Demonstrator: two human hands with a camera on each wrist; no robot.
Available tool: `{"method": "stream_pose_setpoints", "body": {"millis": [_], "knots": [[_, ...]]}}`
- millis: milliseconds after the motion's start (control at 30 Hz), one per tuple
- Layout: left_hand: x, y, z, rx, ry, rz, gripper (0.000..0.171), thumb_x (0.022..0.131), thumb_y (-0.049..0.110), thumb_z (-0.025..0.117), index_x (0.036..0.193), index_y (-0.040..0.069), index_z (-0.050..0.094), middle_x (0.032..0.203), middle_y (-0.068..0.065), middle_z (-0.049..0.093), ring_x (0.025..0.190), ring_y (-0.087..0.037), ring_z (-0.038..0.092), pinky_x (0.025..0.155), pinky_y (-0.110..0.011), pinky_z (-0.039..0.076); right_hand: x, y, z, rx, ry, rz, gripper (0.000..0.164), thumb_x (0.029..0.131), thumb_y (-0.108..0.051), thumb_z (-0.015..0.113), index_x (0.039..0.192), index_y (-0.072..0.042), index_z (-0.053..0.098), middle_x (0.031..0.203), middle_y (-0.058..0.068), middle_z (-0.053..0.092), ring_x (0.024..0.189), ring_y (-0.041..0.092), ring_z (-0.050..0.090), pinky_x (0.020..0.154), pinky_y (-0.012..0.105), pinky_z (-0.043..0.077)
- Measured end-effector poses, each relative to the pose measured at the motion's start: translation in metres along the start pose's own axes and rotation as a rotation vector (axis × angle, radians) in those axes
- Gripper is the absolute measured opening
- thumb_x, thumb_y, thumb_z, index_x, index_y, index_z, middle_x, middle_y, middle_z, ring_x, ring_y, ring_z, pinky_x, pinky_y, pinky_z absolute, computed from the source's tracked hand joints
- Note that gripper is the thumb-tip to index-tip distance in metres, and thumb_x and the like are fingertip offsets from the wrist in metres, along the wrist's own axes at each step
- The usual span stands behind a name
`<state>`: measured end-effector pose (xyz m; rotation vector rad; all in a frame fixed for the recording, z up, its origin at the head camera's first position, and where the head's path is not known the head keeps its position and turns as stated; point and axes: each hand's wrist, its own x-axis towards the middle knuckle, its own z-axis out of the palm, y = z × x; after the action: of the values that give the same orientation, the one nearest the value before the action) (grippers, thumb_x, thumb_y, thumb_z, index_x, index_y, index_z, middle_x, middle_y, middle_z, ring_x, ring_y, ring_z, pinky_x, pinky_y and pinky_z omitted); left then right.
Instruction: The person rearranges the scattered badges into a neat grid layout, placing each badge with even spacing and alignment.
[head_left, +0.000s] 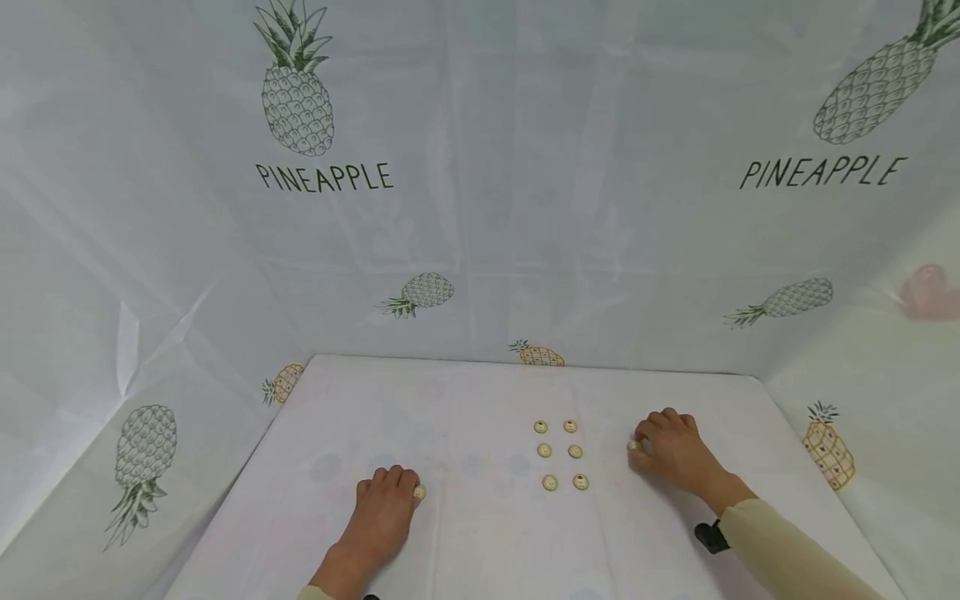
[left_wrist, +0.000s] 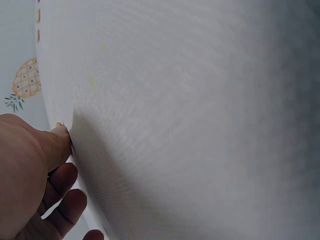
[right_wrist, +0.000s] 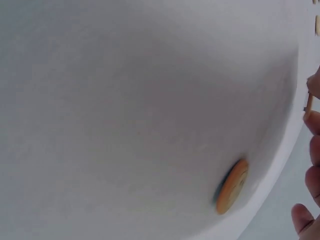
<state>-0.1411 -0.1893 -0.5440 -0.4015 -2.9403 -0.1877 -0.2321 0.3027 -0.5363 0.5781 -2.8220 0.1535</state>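
In the middle of the table point(head_left: 487, 542), several small round pale wooden discs with dark marks, such as this wooden disc point(head_left: 550, 482), lie in two columns. My left hand point(head_left: 386, 508) is low over the table to their left, with a wooden disc point(head_left: 419, 492) pinched at its thumb; only a sliver of it shows in the left wrist view. To the right of the columns, my right hand point(head_left: 675, 450) pinches another wooden disc point(right_wrist: 309, 102) between thumb and fingertip. A further wooden disc point(right_wrist: 232, 187) lies on the cloth near that hand in the right wrist view.
A white cloth printed with pineapples point(head_left: 297, 111) hangs behind and at both sides of the table. A dark strap piece point(head_left: 711, 537) hangs by the right sleeve point(head_left: 787, 550).
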Motion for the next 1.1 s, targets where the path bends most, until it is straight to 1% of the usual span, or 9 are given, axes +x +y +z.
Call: {"method": "stream_pose_setpoints", "body": {"millis": [267, 533, 633, 867, 967, 1100], "knots": [[0.000, 0.001, -0.001, -0.016, -0.015, -0.009, 0.024, 0.094, 0.024, 0.080, 0.105, 0.011, 0.063, 0.093, 0.001, 0.056, 0.090, -0.020, 0.052, 0.080, -0.049, 0.046, 0.011, -0.012, 0.001, -0.028, 0.082, -0.088, 0.019, 0.084, -0.023, 0.082, 0.088, -0.016, 0.065, 0.089, -0.003, 0.060, 0.089, 0.023, 0.050, 0.087, 0.053, 0.041], [0.000, -0.001, 0.001, -0.016, 0.008, 0.000, 0.024, 0.093, 0.024, 0.081, 0.104, 0.011, 0.063, 0.092, 0.001, 0.057, 0.089, -0.019, 0.052, 0.078, -0.047, 0.046, 0.022, -0.024, 0.002, -0.035, 0.150, -0.160, 0.022, 0.081, -0.022, 0.084, 0.085, -0.017, 0.063, 0.088, -0.004, 0.061, 0.086, 0.020, 0.048, 0.086, 0.049, 0.041], [0.000, -0.001, 0.002, -0.018, -0.001, 0.000, 0.024, 0.093, 0.023, 0.080, 0.105, 0.012, 0.063, 0.093, 0.001, 0.056, 0.088, -0.019, 0.051, 0.079, -0.047, 0.046, 0.027, -0.027, 0.002, -0.036, 0.139, -0.157, 0.021, 0.083, -0.023, 0.083, 0.086, -0.017, 0.063, 0.090, -0.003, 0.062, 0.087, 0.020, 0.048, 0.087, 0.050, 0.041], [0.001, -0.002, 0.003, -0.018, -0.027, 0.001, 0.023, 0.095, 0.023, 0.079, 0.107, 0.012, 0.064, 0.095, 0.001, 0.057, 0.088, -0.018, 0.049, 0.081, -0.049, 0.048, 0.037, -0.036, 0.001, -0.039, 0.043, -0.112, 0.018, 0.089, -0.029, 0.079, 0.091, -0.017, 0.066, 0.097, -0.002, 0.065, 0.093, 0.021, 0.049, 0.094, 0.053, 0.042], [0.001, -0.002, 0.002, -0.020, -0.029, 0.002, 0.023, 0.094, 0.023, 0.079, 0.108, 0.011, 0.064, 0.096, 0.001, 0.057, 0.089, -0.018, 0.049, 0.081, -0.049, 0.047, 0.043, -0.040, 0.003, -0.034, 0.043, -0.121, 0.018, 0.090, -0.029, 0.079, 0.093, -0.016, 0.068, 0.095, -0.003, 0.064, 0.093, 0.021, 0.049, 0.094, 0.052, 0.041], [0.001, -0.001, 0.000, -0.016, -0.031, -0.002, 0.023, 0.094, 0.023, 0.079, 0.107, 0.011, 0.064, 0.095, 0.001, 0.058, 0.089, -0.019, 0.050, 0.080, -0.049, 0.047, 0.051, -0.044, 0.005, -0.033, 0.079, -0.162, 0.017, 0.089, -0.028, 0.080, 0.093, -0.015, 0.069, 0.091, -0.003, 0.062, 0.090, 0.020, 0.049, 0.091, 0.050, 0.040]]}}
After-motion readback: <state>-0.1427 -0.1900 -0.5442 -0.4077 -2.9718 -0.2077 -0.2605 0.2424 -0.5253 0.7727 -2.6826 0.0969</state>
